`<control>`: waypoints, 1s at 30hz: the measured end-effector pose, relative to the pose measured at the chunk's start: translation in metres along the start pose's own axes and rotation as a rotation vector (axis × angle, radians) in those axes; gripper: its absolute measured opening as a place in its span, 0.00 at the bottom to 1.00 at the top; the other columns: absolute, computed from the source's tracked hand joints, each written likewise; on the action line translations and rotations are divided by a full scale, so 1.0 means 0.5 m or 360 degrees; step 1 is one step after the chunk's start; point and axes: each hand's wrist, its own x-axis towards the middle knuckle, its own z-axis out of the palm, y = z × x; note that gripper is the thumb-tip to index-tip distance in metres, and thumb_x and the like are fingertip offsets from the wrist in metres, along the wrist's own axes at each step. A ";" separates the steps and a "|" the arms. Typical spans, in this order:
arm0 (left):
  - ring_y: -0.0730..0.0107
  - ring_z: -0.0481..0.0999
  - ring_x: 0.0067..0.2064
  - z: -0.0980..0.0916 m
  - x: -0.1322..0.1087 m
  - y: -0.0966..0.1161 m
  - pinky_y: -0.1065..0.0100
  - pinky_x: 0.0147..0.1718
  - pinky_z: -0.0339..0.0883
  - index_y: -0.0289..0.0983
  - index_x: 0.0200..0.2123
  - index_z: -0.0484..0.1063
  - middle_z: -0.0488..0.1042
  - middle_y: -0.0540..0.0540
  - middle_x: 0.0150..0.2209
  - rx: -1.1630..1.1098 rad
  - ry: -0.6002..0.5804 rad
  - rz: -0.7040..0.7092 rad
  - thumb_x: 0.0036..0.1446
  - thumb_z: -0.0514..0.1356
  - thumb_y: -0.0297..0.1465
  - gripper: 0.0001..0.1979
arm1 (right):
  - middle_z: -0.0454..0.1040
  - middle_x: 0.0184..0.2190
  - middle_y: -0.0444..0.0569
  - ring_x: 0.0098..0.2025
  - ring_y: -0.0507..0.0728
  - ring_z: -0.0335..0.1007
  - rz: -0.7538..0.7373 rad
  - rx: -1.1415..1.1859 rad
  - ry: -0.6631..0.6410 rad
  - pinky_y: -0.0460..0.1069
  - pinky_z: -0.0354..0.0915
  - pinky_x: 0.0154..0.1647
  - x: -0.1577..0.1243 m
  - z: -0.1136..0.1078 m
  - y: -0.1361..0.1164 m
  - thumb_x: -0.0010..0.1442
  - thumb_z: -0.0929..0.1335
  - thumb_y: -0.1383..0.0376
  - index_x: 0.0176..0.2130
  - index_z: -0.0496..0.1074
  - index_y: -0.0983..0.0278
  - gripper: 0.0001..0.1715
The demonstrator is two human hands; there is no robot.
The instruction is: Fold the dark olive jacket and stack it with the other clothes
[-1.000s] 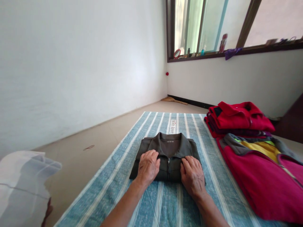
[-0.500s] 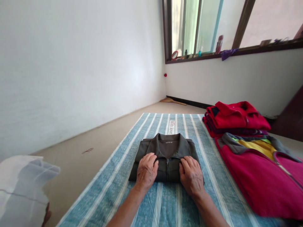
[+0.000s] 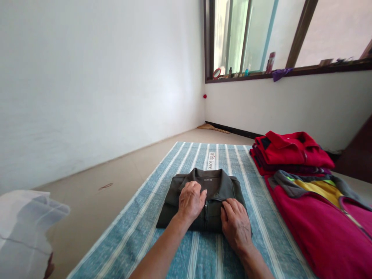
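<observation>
A dark grey-green zip jacket (image 3: 213,217) lies folded into a neat rectangle, its collar at the far side and a short zip down the middle. My left hand (image 3: 192,201) is over the left side of the collar, fingers bent and thumb apart from them. On the right half of the jacket rests my right hand (image 3: 236,223), its fingertips by the right collar point and its thumb lying on the fabric. Both hands are open, with no fabric seen gripped. Under the jacket is a blue-and-white striped cloth (image 3: 139,221).
To the right lie a folded pink jacket (image 3: 316,228) with a yellow lining and a stack of folded red clothes (image 3: 296,151). A white sheer bag or cloth (image 3: 26,228) is at the left. Small items line the windowsill (image 3: 250,76) beyond.
My left hand has moved right and slightly forward, from the jacket's left front onto the collar near the zip. My right hand stays nearly in place. The view has tilted up slightly.
</observation>
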 end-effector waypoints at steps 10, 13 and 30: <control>0.57 0.72 0.49 0.038 0.184 -0.094 0.66 0.42 0.64 0.35 0.43 0.73 0.75 0.39 0.45 -0.0123 -0.0422 -0.0326 0.51 0.59 0.30 0.14 | 0.72 0.39 0.51 0.43 0.58 0.67 0.0141 0.0064 -0.0144 0.53 0.62 0.46 0.014 -0.015 -0.002 0.63 0.61 0.65 0.40 0.70 0.63 0.11; 0.61 0.75 0.45 0.065 0.217 -0.113 0.71 0.37 0.65 0.35 0.46 0.72 0.77 0.41 0.43 -0.0201 -0.0518 -0.0334 0.46 0.62 0.27 0.20 | 0.73 0.37 0.50 0.40 0.57 0.68 0.0217 0.0043 -0.0221 0.51 0.61 0.44 0.056 -0.026 -0.005 0.64 0.60 0.64 0.38 0.71 0.63 0.11; 0.64 0.76 0.42 0.076 0.244 -0.136 0.73 0.34 0.65 0.37 0.42 0.76 0.78 0.44 0.40 -0.0404 -0.0593 -0.0383 0.40 0.62 0.22 0.21 | 0.76 0.40 0.55 0.44 0.62 0.72 0.0584 -0.0272 -0.1308 0.48 0.61 0.33 0.333 0.092 0.092 0.47 0.66 0.72 0.40 0.74 0.63 0.19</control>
